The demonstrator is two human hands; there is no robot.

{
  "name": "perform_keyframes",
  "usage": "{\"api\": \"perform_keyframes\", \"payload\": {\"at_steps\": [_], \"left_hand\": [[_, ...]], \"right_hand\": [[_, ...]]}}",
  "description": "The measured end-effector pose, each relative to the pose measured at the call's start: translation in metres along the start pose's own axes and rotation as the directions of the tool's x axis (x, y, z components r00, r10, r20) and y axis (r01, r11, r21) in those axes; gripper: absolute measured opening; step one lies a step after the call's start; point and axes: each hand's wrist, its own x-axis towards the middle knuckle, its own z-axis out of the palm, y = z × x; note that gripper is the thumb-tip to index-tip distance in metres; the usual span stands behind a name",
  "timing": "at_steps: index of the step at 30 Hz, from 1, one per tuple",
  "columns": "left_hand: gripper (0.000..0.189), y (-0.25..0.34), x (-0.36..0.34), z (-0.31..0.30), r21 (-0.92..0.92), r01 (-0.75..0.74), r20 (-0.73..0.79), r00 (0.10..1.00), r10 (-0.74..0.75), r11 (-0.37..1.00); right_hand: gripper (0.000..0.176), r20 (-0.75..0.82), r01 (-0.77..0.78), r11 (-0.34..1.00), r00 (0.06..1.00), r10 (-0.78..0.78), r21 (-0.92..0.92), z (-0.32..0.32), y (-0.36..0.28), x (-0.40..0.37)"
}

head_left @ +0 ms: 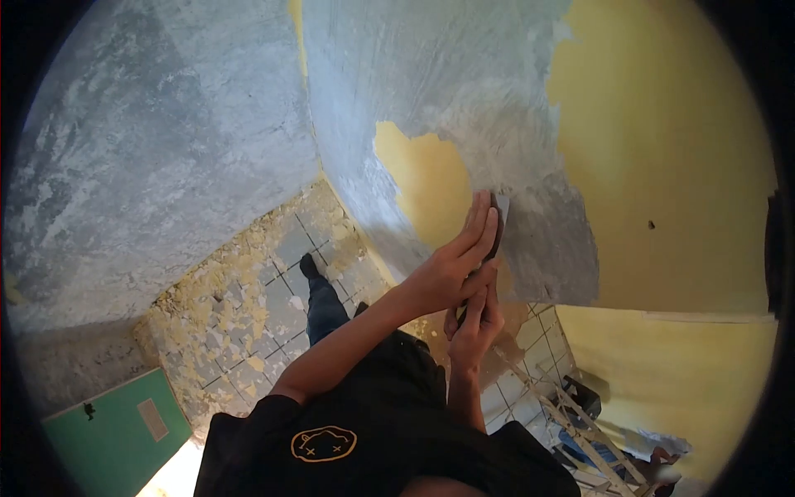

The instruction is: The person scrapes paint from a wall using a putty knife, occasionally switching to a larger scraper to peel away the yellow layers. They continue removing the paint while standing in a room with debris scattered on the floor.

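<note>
A wide-bladed scraper point(503, 204) lies against the wall, its pale metal edge showing past my fingertips. My left hand point(460, 261) presses on the scraper's upper part, with its fingers held together along the dark body. Below it, my right hand point(478, 327) is closed around the handle, which the fingers mostly hide. Beside the blade is an island of yellow paint point(431, 178) with ragged edges. Bare grey plaster point(546, 232) surrounds it, and a larger yellow painted area point(662, 166) covers the wall to the right.
Paint flakes point(228, 323) litter the tiled floor point(294, 248) near my foot. Another scraped grey wall point(166, 149) meets this one at a corner on the left. A green panel point(116, 431) is at lower left. A stepladder point(592, 439) stands at lower right, near a person's hand point(662, 460).
</note>
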Motion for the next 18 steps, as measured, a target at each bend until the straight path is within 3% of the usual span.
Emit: {"api": "perform_keyframes", "payload": {"at_steps": [3, 6, 12, 14, 16, 18], "left_hand": [[0.062, -0.012, 0.009, -0.005, -0.041, 0.047, -0.079, 0.996, -0.05, 0.998], [0.063, -0.003, -0.004, -0.006, -0.055, 0.067, 0.015, 0.998, -0.066, 0.996], [0.063, -0.012, 0.004, -0.006, -0.093, 0.061, -0.066, 0.996, -0.067, 0.994], [0.064, -0.004, -0.004, -0.009, -0.013, 0.028, 0.021, 0.999, -0.027, 1.0], [0.063, -0.006, 0.003, -0.007, -0.023, -0.025, 0.01, 1.0, 0.025, 0.999], [0.063, -0.014, 0.01, -0.005, -0.073, 0.057, -0.074, 0.995, -0.062, 0.996]], "right_hand": [[0.042, -0.004, -0.034, 0.999, 0.999, 0.034, 0.002, 0.015, -0.001, 0.015], [0.041, -0.085, -0.112, 0.994, 0.99, 0.111, -0.006, 0.011, -0.008, -0.005], [0.042, -0.016, -0.048, 0.993, 0.999, 0.046, -0.11, 0.016, -0.004, 0.011], [0.042, -0.015, -0.02, 0.999, 1.0, 0.019, -0.051, 0.005, 0.0, -0.005], [0.041, 0.008, 0.027, 1.0, 1.0, -0.027, 0.005, 0.008, 0.001, 0.003], [0.041, -0.065, -0.068, 0.995, 0.996, 0.063, -0.074, 0.012, 0.004, 0.018]]}}
